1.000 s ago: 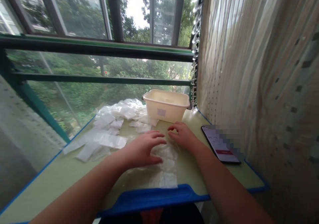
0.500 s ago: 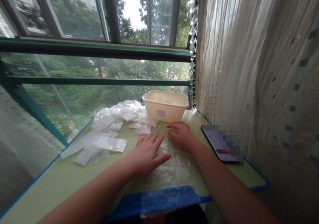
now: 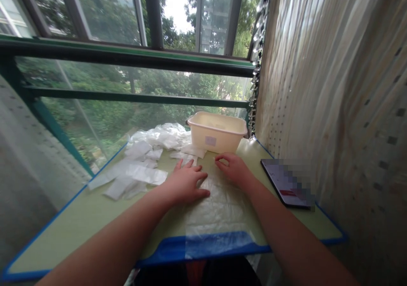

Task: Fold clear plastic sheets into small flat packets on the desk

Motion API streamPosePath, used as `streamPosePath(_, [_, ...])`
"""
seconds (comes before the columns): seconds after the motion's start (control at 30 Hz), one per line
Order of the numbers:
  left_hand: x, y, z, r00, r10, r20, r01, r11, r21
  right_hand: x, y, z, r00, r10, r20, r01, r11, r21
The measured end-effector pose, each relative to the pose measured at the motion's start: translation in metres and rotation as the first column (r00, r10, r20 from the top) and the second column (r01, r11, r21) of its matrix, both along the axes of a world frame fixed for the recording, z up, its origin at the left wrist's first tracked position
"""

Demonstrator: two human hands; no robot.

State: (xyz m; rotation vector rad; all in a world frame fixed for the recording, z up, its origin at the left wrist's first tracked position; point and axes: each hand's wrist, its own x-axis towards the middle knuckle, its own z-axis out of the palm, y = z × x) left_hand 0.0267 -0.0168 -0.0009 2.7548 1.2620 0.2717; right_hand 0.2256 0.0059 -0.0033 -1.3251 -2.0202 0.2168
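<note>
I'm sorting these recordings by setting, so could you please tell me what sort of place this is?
Probably an enclosed balcony at home: framed windows facing trees, a green railing below them, and a patterned curtain hanging alongside.

Daylight falls through dark-framed windows onto a pale green, blue-edged table near a dark green railing. Leafy trees crowd the view outside, part of a pale building showing at upper left. A sheer, light-coloured curtain, lined by a shiny beaded strand, hangs along the right side.
</note>
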Motion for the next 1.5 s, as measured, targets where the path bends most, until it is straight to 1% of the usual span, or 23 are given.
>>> streamPosePath(0.07, [-0.002,0.002,0.0,1.0,0.011,0.009,-0.011,1.0,0.005,-0.001,-0.002,0.003,0.994,0.039,-0.103,-0.044,0.998,-0.047])
streamPosePath(0.17, [-0.004,0.007,-0.001,1.0,0.029,0.01,-0.029,1.0,-0.001,-0.002,-0.006,0.009,0.979,0.062,-0.194,-0.088,0.988,-0.127])
streamPosePath(0.27, [-0.006,0.012,-0.001,0.998,0.07,0.004,-0.07,0.998,0.0,-0.001,-0.011,0.016,0.969,0.086,-0.232,-0.133,0.971,-0.199])
streamPosePath(0.37, [-0.008,0.017,0.0,0.996,0.088,0.028,-0.088,0.996,0.007,0.003,-0.017,0.023,0.955,0.152,-0.254,-0.22,0.938,-0.267])
streamPosePath(0.47, [-0.01,0.019,0.003,0.991,0.09,0.095,-0.09,0.996,0.003,0.008,-0.021,0.026,0.929,0.224,-0.294,-0.321,0.884,-0.341])
streamPosePath(0.5, [-0.01,0.019,0.005,0.989,0.087,0.123,-0.087,0.996,0.001,0.009,-0.022,0.026,0.927,0.229,-0.296,-0.329,0.875,-0.356])
streamPosePath(0.53, [-0.011,0.02,0.007,0.985,0.085,0.153,-0.086,0.996,-0.002,0.01,-0.022,0.025,0.934,0.219,-0.283,-0.316,0.878,-0.36])
streamPosePath(0.6, [-0.013,0.019,0.011,0.974,0.097,0.205,-0.095,0.995,-0.018,0.011,-0.02,0.02,0.959,0.172,-0.224,-0.24,0.915,-0.323])
streamPosePath(0.67, [-0.014,0.019,0.013,0.967,0.112,0.231,-0.107,0.994,-0.035,0.008,-0.017,0.014,0.98,0.147,-0.131,-0.174,0.959,-0.224])
streamPosePath(0.7, [-0.014,0.019,0.014,0.967,0.104,0.231,-0.101,0.995,-0.027,0.006,-0.016,0.01,0.985,0.159,-0.074,-0.169,0.972,-0.161])
streamPosePath(0.8, [-0.012,0.018,0.012,0.981,0.016,0.195,-0.03,0.997,0.069,-0.003,-0.013,0.001,0.969,0.22,0.112,-0.22,0.975,-0.011])
streamPosePath(0.9, [-0.009,0.019,0.01,0.986,-0.046,0.158,0.022,0.989,0.147,-0.01,-0.013,-0.003,0.948,0.244,0.204,-0.255,0.966,0.031])
streamPosePath(0.97, [-0.008,0.02,0.008,0.989,-0.035,0.147,0.01,0.986,0.165,-0.013,-0.014,-0.004,0.941,0.261,0.215,-0.273,0.962,0.027])
streamPosePath(1.03, [-0.009,0.022,0.007,0.99,0.029,0.138,-0.054,0.982,0.183,-0.013,-0.015,-0.003,0.938,0.274,0.211,-0.283,0.959,0.011])
streamPosePath(1.1, [-0.011,0.023,0.005,0.979,0.159,0.126,-0.183,0.96,0.212,-0.013,-0.015,-0.003,0.934,0.29,0.207,-0.295,0.955,-0.009])
streamPosePath(1.13, [-0.012,0.024,0.004,0.963,0.243,0.116,-0.264,0.938,0.226,-0.013,-0.015,-0.003,0.932,0.301,0.204,-0.303,0.953,-0.018])
streamPosePath(1.2, [-0.012,0.025,0.001,0.91,0.404,0.091,-0.414,0.875,0.252,-0.012,-0.015,-0.003,0.925,0.324,0.198,-0.324,0.946,-0.032])
streamPosePath(1.27, [-0.012,0.026,-0.002,0.862,0.503,0.061,-0.499,0.823,0.271,-0.012,-0.014,-0.004,0.925,0.332,0.187,-0.331,0.943,-0.037])
streamPosePath(1.33, [-0.01,0.027,-0.003,0.844,0.536,0.03,-0.523,0.807,0.275,-0.012,-0.013,-0.005,0.926,0.333,0.178,-0.331,0.943,-0.043])
streamPosePath(1.5, [-0.006,0.026,-0.005,0.842,0.539,-0.003,-0.521,0.816,0.25,-0.011,-0.008,-0.007,0.939,0.31,0.153,-0.307,0.951,-0.04])
